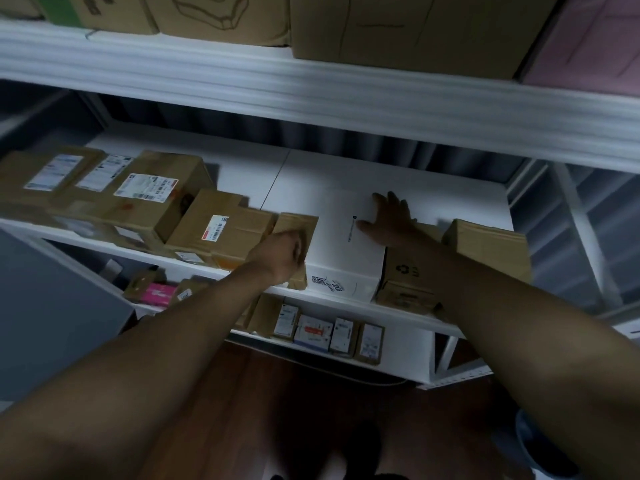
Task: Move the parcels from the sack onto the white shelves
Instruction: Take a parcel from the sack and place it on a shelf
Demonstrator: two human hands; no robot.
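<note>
1. You already had a row of parcels on the middle white shelf: several labelled brown boxes at the left, then a narrow brown parcel, a white box, and two more brown cartons at the right.
2. The shelf below held small parcels as well, and large cartons stood on the top level. By that showing a good part of the job looked done.
3. The sack was out of view, so you could not judge from here how many parcels were left in it.
4. Your left hand rested at the narrow brown parcel, fingers curled at its near side; blur hid whether they truly gripped it or only pushed.
5. Your right hand lay flat on the white box, fingers spread and straight, pressing its top and closed round nothing.
6. Bare shelf remained behind the white box for further parcels.
</note>
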